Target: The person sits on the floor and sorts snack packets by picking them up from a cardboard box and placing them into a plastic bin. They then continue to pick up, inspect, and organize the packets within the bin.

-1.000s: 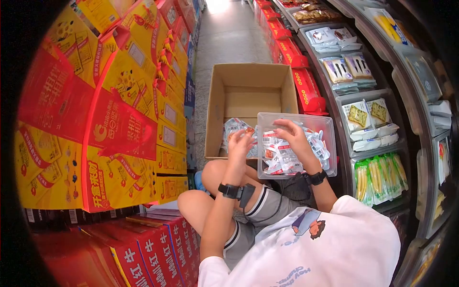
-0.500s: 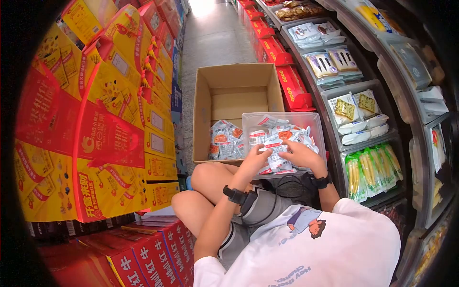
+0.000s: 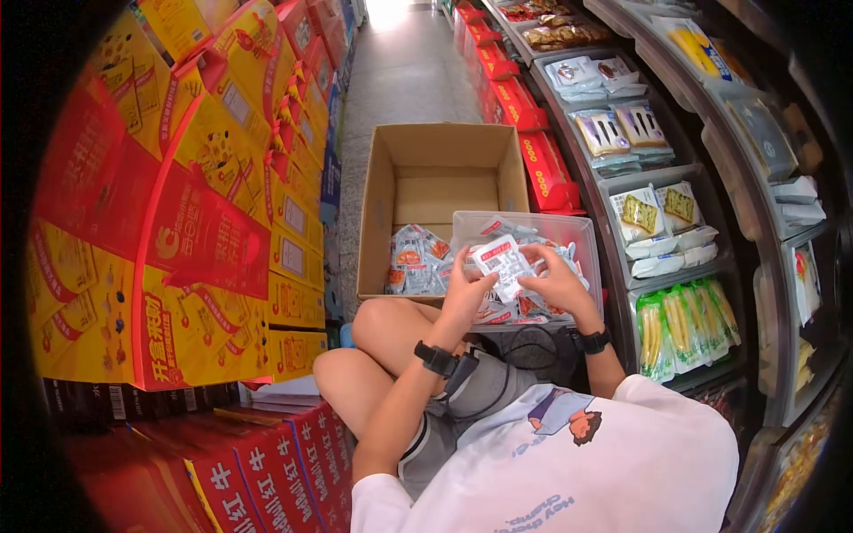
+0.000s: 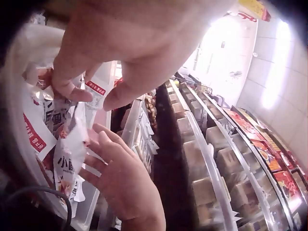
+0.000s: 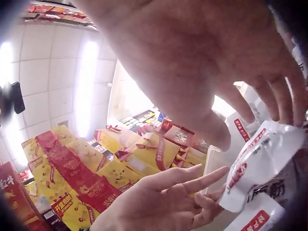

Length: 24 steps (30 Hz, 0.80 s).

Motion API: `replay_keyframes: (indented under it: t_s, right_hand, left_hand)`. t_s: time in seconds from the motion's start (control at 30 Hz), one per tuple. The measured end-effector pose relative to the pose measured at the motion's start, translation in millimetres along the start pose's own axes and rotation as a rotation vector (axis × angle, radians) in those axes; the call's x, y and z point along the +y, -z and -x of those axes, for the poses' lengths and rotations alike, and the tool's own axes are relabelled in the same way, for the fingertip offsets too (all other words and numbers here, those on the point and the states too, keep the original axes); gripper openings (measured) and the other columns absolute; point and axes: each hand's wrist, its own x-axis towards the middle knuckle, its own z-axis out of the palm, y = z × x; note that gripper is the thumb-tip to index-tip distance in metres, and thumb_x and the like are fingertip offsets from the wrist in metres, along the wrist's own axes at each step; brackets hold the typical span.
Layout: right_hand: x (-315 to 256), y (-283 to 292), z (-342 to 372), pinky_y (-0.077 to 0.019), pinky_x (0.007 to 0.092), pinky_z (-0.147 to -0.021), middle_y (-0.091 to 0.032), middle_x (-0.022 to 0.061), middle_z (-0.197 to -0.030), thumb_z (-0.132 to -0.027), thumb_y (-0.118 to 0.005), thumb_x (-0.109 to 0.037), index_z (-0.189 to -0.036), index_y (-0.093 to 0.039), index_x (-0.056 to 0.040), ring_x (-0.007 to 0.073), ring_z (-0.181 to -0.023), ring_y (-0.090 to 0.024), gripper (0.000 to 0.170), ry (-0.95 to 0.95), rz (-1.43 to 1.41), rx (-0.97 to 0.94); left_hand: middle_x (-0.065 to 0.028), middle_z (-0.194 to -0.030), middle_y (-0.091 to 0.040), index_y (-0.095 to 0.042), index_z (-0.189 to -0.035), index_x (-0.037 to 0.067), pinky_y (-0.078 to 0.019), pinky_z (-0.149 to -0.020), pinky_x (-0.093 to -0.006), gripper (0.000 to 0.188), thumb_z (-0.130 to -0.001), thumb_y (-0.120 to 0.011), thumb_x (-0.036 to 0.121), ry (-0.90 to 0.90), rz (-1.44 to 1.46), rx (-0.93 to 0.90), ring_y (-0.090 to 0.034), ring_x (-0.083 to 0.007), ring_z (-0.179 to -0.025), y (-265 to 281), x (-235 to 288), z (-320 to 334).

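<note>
A small white snack packet (image 3: 503,267) with a red strip is held up over the clear plastic tub (image 3: 590,258), one hand at either side. My left hand (image 3: 465,291) pinches its left edge between thumb and fingers. On the opposite edge my right hand (image 3: 562,282) grips it with bent fingers. The right wrist view shows the packet (image 5: 262,166) tilted, with left fingertips at its lower end. More packets of the same kind lie loose in the tub. Behind and left, an open cardboard box (image 3: 378,213) has several similar packets (image 3: 416,258) at its near end.
Yellow and red gift cartons (image 3: 209,266) are stacked along the left, above red drink cases (image 3: 267,471). Shelf bins with bread packs (image 3: 662,209) and green-wrapped snacks (image 3: 684,324) line the right. Red boxes (image 3: 546,169) stand beside the cardboard box. The aisle floor (image 3: 400,71) stretches ahead.
Both hands were raised apart over the tub, then reached down among the packets. Now they hold one packet up between them. The camera view has shifted slightly.
</note>
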Motion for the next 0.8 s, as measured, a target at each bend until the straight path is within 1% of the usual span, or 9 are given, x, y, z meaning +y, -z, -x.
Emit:
replay_keyframes:
  t_s: [0.07,0.17,0.27,0.37,0.47,0.57,0.67,0.77,0.8]
  right_hand:
    - [-8,3,2,-0.0516,0.0342,-0.094,-0.061,0.0145,-0.128,-0.083,-0.077,-0.011,-0.133,-0.056,0.0013,0.0215,-0.114,-0.06,0.055,0.15,0.045,0.068]
    - [-38,5,7,-0.0522,0.0341,-0.095,-0.059,0.0118,-0.131,-0.081,-0.077,-0.003,-0.136,-0.054,0.0001,0.0196,-0.116,-0.058,0.06,0.101,-0.336,0.062]
    - [-52,9,5,-0.0522,0.0348,-0.098,-0.056,0.0118,-0.135,-0.08,-0.077,0.002,-0.139,-0.05,-0.0001,0.0204,-0.118,-0.057,0.065,0.19,-0.485,0.119]
    - [-61,7,4,-0.0524,0.0346,-0.098,-0.054,0.0139,-0.137,-0.082,-0.078,0.001,-0.14,-0.049,0.0005,0.0214,-0.118,-0.058,0.065,0.228,-0.479,0.191]
    - [-67,0,5,-0.0523,0.0319,-0.096,-0.057,0.0139,-0.134,-0.085,-0.076,-0.001,-0.141,-0.048,0.0004,0.02,-0.114,-0.06,0.062,0.165,-0.593,0.191]
    - [-59,-9,4,-0.0527,0.0296,-0.094,-0.063,0.0124,-0.125,-0.089,-0.073,-0.004,-0.136,-0.052,0.0012,0.0174,-0.109,-0.063,0.052,0.053,-0.814,0.111]
    - [-57,-9,6,-0.0533,0.028,-0.091,-0.069,0.0103,-0.116,-0.092,-0.071,-0.004,-0.129,-0.058,0.0023,0.015,-0.105,-0.066,0.04,0.007,-0.831,0.083]
    - [-66,-10,6,-0.0539,0.0262,-0.088,-0.071,0.0089,-0.111,-0.091,-0.071,-0.003,-0.123,-0.061,0.0028,0.0125,-0.102,-0.067,0.034,0.097,-0.807,0.133]
    - [-69,-9,7,-0.0539,0.0256,-0.087,-0.071,0.0088,-0.111,-0.091,-0.071,-0.003,-0.123,-0.061,0.0028,0.0121,-0.1,-0.066,0.034,0.113,-0.777,0.143]
  left_hand:
    - [-0.0084,-0.1,-0.069,-0.034,-0.152,0.002,-0.0534,-0.074,-0.0277,0.073,-0.09,-0.073,0.008,-0.095,0.05,-0.008,-0.063,-0.012,-0.084,4,2,-2]
    - [-0.0095,-0.105,-0.071,-0.046,-0.142,0.0,-0.0561,-0.075,-0.029,0.057,-0.092,-0.072,0.01,-0.138,0.028,-0.08,-0.068,-0.0145,-0.092,13,17,-1]
    - [-0.0087,-0.107,-0.071,-0.056,-0.131,-0.002,-0.0561,-0.077,-0.028,0.043,-0.093,-0.072,0.01,-0.173,0.043,-0.131,-0.068,-0.0127,-0.093,17,36,6]
    - [-0.0086,-0.11,-0.07,-0.062,-0.122,-0.003,-0.0559,-0.079,-0.0271,0.032,-0.095,-0.071,0.009,-0.261,0.147,-0.146,-0.068,-0.0121,-0.095,14,55,22]
    - [-0.0092,-0.112,-0.07,-0.061,-0.121,-0.002,-0.0562,-0.082,-0.0273,0.03,-0.095,-0.07,0.009,-0.25,0.23,-0.119,-0.068,-0.0124,-0.097,20,53,22]
    - [-0.0096,-0.114,-0.07,-0.06,-0.121,-0.001,-0.0568,-0.084,-0.0282,0.029,-0.095,-0.07,0.008,-0.254,0.257,-0.13,-0.068,-0.0136,-0.099,24,55,22]
    - [-0.0102,-0.115,-0.07,-0.058,-0.122,-0.001,-0.0571,-0.086,-0.0288,0.03,-0.096,-0.069,0.008,-0.229,0.273,-0.139,-0.068,-0.0148,-0.101,24,59,29]
    - [-0.0112,-0.115,-0.07,-0.057,-0.121,0.0,-0.0573,-0.087,-0.0296,0.029,-0.096,-0.069,0.008,-0.221,0.251,-0.121,-0.068,-0.0156,-0.103,24,60,33]
    - [-0.0104,-0.116,-0.07,-0.057,-0.122,0.001,-0.0572,-0.089,-0.0307,0.03,-0.096,-0.069,0.009,-0.219,0.233,-0.126,-0.068,-0.0161,-0.104,25,60,33]
